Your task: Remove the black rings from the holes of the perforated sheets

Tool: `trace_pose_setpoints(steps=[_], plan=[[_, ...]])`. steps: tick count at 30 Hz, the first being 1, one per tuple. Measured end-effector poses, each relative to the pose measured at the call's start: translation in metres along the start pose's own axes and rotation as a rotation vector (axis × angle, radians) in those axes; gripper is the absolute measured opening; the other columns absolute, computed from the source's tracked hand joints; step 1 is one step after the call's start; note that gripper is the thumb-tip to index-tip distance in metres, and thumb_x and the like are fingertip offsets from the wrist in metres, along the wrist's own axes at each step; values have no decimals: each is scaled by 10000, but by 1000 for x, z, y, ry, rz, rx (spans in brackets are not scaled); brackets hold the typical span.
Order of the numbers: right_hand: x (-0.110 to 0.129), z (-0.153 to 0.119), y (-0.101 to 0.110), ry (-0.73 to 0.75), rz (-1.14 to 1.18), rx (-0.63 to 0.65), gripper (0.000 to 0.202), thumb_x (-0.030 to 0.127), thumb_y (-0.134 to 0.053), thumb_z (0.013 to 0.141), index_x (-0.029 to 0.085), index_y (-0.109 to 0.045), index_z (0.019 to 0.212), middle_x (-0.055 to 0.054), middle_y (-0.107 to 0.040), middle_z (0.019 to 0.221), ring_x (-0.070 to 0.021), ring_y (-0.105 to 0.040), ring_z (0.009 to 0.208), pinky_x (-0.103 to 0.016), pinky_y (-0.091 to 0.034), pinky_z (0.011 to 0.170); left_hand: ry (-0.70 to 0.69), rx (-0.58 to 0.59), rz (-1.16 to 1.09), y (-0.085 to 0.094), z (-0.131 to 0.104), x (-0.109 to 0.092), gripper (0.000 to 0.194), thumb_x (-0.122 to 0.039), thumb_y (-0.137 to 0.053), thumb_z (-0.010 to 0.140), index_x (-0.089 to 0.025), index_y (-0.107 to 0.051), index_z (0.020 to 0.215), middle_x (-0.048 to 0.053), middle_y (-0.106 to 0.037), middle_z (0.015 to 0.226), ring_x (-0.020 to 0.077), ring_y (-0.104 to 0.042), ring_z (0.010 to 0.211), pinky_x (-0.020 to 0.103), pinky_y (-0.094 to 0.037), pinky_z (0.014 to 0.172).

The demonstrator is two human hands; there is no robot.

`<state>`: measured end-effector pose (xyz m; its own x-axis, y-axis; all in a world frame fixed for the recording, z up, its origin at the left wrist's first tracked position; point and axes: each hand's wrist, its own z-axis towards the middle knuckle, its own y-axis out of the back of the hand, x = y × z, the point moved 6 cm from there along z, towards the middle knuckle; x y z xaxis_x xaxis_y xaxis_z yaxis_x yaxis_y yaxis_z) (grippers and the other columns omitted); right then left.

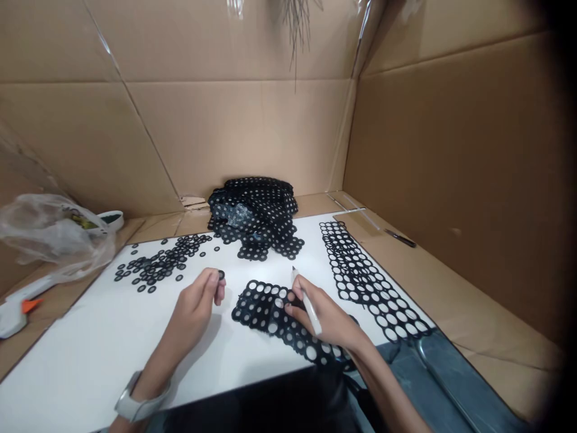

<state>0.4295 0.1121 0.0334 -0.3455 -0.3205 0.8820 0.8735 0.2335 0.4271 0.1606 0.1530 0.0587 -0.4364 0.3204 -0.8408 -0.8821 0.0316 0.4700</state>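
Observation:
Between the thumb and fingers of my left hand (201, 294) is a small black ring (220, 275), held above the white board (117, 331). My right hand (322, 313) grips a white pen-like tool (311, 311) with a dark tip pointing away from me. Its thumb and fingers also touch a black sheet of joined rings (256, 310), which runs down toward the board's front edge. Loose black rings (162, 261) lie scattered beyond my left hand.
A heap of black perforated material (255, 210) stands at the back. Black ring netting (360, 276) lies right, near a dark cutter (400, 238). A plastic bag (54, 234) and a white glue gun (13, 316) are left. Cardboard walls (243, 132) surround the board.

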Motion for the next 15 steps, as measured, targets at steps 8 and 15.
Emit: trace_pose_setpoints(steps=[8, 15], plan=[[-6, 0, -1, -7, -19, -6, 248, 276, -637, 1030, 263, -390, 1000, -4, -584, 994, -199, -540, 863, -324, -454, 819, 123, -95, -123, 39, -10, 16, 495, -616, -763, 975, -247, -799, 1304, 92, -813, 1292, 276, -781, 1098, 420, -637, 998], [-4, 0, -3, -22, 23, 19, 257, 291, -632, 1040, 268, -381, 990, 2, -559, 972, -196, -542, 851, -318, -460, 808, -357, -335, 408, 49, -29, -21, 444, -329, -706, 1075, -331, -643, 1515, 48, -806, 1278, 253, -731, 1122, 459, -607, 1032]])
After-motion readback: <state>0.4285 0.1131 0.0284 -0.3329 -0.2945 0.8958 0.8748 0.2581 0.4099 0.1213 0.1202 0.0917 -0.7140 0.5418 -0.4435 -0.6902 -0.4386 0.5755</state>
